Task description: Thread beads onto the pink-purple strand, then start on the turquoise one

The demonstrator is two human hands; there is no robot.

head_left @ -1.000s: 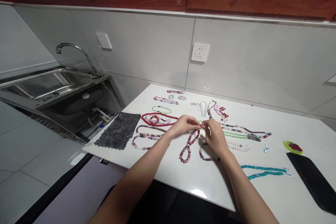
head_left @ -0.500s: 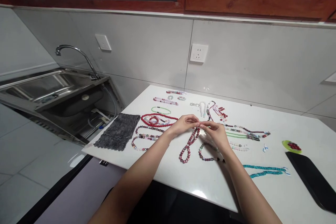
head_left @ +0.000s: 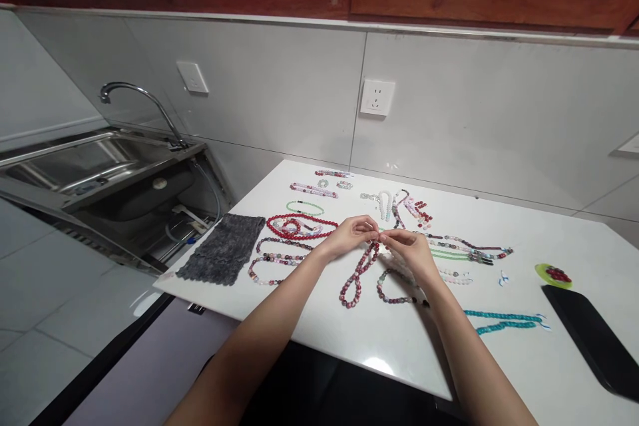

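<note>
A dark red bead string hangs from my fingertips, and its looped lower end rests on the white counter. My left hand pinches the top of this string. Right against it, my right hand pinches at the same spot, the two sets of fingertips meeting. Whatever thread or knot lies between the fingers is too small to make out. Left of my left hand lies a bright red bead necklace, partly hidden by that wrist. Below my right hand a dark multicoloured bead string curves over the counter.
Several other bead strands lie about, including a turquoise strand on the right. A dark grey cloth covers the counter's left end. At the right are a black phone-like slab and a green dish with red beads. A sink stands left.
Both hands keep their pinch on the dark red string with almost no movement. The whole view has shifted very slightly.
</note>
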